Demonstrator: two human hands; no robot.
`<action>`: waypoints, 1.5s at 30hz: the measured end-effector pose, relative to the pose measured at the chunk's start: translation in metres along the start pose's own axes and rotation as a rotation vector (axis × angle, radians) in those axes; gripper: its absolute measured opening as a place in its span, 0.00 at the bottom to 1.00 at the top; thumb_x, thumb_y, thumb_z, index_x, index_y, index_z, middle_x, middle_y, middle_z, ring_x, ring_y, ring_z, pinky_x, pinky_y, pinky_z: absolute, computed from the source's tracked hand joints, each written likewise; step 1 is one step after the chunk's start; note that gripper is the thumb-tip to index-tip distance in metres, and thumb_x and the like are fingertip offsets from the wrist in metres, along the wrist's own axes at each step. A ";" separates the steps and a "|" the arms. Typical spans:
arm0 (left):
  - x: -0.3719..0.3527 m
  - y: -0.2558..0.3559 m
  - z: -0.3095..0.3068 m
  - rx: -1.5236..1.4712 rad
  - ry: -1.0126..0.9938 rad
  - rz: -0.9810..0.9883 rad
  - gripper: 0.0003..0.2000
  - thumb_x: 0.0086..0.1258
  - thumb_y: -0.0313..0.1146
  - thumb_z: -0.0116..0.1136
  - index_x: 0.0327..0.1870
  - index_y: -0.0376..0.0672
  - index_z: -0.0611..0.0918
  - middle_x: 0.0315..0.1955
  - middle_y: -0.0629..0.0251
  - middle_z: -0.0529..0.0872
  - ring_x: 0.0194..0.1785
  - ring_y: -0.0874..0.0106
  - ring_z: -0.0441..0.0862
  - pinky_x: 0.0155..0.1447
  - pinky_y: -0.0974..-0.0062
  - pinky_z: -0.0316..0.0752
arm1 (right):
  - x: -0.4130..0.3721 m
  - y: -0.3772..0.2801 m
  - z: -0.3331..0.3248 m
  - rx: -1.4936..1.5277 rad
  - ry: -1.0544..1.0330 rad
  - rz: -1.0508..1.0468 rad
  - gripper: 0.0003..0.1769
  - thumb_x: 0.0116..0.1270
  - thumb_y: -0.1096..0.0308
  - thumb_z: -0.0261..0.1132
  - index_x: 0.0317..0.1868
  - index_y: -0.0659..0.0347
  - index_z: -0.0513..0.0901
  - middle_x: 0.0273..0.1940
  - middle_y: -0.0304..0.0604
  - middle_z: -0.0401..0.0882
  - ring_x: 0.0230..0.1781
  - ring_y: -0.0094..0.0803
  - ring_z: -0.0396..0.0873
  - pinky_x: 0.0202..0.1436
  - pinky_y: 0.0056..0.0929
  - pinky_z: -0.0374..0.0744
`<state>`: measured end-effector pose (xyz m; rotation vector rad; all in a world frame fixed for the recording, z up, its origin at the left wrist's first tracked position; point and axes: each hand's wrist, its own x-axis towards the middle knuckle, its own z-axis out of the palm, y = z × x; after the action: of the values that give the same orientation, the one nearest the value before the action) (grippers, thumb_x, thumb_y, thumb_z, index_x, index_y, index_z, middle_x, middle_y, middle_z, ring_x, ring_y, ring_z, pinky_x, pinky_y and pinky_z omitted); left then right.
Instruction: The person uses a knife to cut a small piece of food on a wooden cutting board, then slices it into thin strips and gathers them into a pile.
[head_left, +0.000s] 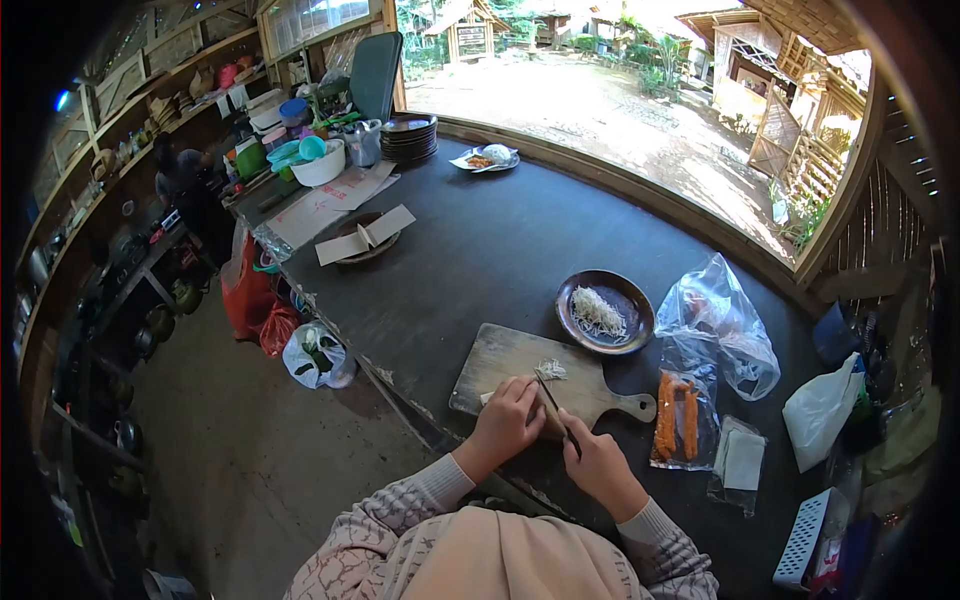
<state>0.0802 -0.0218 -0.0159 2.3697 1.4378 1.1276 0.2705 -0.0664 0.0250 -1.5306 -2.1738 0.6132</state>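
My right hand [600,468] grips a knife [552,405], its dark blade angled over the wooden cutting board [500,350]. Close against the blade, my left hand [508,415] has its fingers bent down on the board. A bit of a pale food piece [486,398] shows at its left side; the rest is hidden under the fingers. Just beyond the blade lies a small heap of pale shreds [551,370]. Behind the board, a brown plate [645,335] carries a larger mound of similar shreds [598,311].
Right of the board lie a plastic pack of orange sticks [677,418], a clear bag [715,310] and a packet of white sheets [740,455]. Farther back are a plate of food [485,158], stacked plates [410,138] and cardboard [325,205]. Bags [315,355] stand by the table's left edge.
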 end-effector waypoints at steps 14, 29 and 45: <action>0.000 0.000 0.001 0.000 0.030 0.004 0.21 0.63 0.32 0.63 0.53 0.26 0.79 0.52 0.46 0.80 0.58 0.50 0.77 0.64 0.58 0.73 | -0.001 0.002 0.000 0.135 -0.009 -0.022 0.28 0.66 0.70 0.61 0.68 0.54 0.72 0.21 0.59 0.80 0.24 0.58 0.82 0.31 0.52 0.81; 0.001 0.002 -0.001 0.026 0.030 0.012 0.20 0.63 0.32 0.62 0.51 0.25 0.80 0.52 0.46 0.80 0.58 0.52 0.77 0.64 0.60 0.73 | 0.001 0.002 -0.005 0.199 -0.007 -0.044 0.27 0.66 0.71 0.62 0.67 0.56 0.73 0.21 0.61 0.79 0.24 0.58 0.82 0.31 0.51 0.80; 0.002 0.003 -0.001 0.019 0.031 0.008 0.20 0.63 0.32 0.63 0.52 0.27 0.79 0.52 0.45 0.80 0.57 0.50 0.77 0.63 0.58 0.74 | -0.005 -0.004 -0.018 0.143 -0.081 0.012 0.25 0.66 0.73 0.61 0.64 0.60 0.74 0.24 0.65 0.79 0.26 0.61 0.81 0.32 0.51 0.79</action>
<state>0.0818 -0.0220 -0.0128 2.3830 1.4560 1.1634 0.2796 -0.0705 0.0416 -1.4679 -2.1304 0.8295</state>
